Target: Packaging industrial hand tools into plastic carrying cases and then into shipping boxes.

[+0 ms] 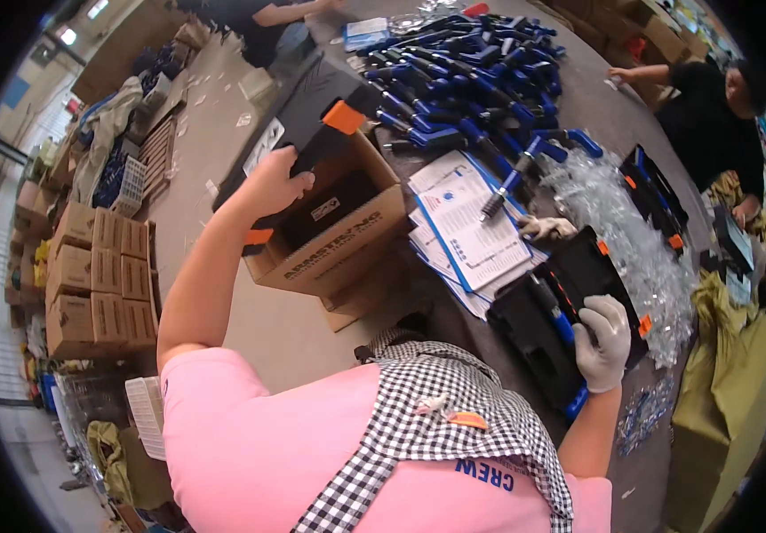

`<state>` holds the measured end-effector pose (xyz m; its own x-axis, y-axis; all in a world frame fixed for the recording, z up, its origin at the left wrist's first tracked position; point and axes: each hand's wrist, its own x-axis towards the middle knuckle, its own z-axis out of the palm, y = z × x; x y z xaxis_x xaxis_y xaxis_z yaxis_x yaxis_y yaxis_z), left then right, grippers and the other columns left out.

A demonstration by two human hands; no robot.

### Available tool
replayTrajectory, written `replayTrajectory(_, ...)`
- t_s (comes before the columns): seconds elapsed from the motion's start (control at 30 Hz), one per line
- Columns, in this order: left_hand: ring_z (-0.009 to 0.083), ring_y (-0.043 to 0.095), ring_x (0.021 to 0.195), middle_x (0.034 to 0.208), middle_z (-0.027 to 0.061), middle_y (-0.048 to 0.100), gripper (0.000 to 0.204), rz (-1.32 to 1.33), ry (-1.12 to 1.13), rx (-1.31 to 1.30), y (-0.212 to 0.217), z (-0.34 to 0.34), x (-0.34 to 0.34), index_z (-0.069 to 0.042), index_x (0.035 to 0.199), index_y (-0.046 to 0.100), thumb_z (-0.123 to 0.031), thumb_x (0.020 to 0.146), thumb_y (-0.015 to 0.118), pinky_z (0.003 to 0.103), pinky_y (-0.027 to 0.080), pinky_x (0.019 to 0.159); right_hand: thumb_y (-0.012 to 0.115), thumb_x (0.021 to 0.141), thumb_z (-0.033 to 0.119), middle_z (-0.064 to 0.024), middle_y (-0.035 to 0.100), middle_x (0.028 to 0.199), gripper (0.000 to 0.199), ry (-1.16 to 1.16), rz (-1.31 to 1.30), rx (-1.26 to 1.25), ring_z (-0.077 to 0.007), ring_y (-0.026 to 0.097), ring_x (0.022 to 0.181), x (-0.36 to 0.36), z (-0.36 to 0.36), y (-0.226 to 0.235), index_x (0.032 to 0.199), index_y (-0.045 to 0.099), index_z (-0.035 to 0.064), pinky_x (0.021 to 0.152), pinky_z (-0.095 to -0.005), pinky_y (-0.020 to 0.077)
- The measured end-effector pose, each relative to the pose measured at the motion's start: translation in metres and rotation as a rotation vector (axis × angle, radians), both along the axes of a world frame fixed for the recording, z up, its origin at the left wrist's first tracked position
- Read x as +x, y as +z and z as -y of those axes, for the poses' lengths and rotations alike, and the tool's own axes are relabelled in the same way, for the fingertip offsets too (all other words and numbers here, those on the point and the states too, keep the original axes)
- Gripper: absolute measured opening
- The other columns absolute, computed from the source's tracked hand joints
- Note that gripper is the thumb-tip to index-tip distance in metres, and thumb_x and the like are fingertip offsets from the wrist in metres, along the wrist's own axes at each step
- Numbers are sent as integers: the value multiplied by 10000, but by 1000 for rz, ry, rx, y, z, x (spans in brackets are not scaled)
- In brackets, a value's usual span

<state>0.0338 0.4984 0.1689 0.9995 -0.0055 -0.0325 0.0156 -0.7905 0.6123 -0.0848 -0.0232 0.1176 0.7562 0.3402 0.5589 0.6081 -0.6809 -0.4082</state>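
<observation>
Here our left hand grips a black case, fingers curled over its edge, tilted half into the carton. Our gloved right hand rests, fingers bent, on an open case on the table to our right. We judge the tilted case could catch the carton's flap and slip, and the open case could slide off the edge.

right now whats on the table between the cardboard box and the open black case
In the head view, a fanned stack of printed sheets lies between the cardboard box and the open black case.
</observation>
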Motion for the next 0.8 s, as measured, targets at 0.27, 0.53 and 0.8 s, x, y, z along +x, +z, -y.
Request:
replayTrajectory(0.27, 461, 614, 948, 955, 280, 652, 234, -177, -22, 200, -230, -62, 57, 33, 944, 580, -175, 848, 630, 504, 489, 837, 650, 677, -101, -141, 644, 982, 261, -105, -173, -95, -317, 610, 936, 73, -51, 4, 911, 614, 9, 841, -392, 483)
replayTrajectory(0.53, 430, 638, 916, 955, 228, 672, 217, -283, -14, 301, -416, -104, 104, -26, 1004, 619, -190, 866, 589, 505, 515, 810, 654, 671, -76, -139, 642, 943, 254, -212, -314, -213, -336, 615, 903, 106, -89, -11, 897, 608, 29, 821, -414, 493)
replayTrajectory(0.8, 363, 661, 1023, 1063, 188, 691, 309, -650, 97, 472, -473, -124, 104, -66, 990, 713, -337, 907, 588, 484, 534, 859, 689, 703, 72, -99, 682, 911, 157, -231, -423, -219, -298, 641, 884, 133, -103, -33, 856, 658, 53, 813, -418, 496)
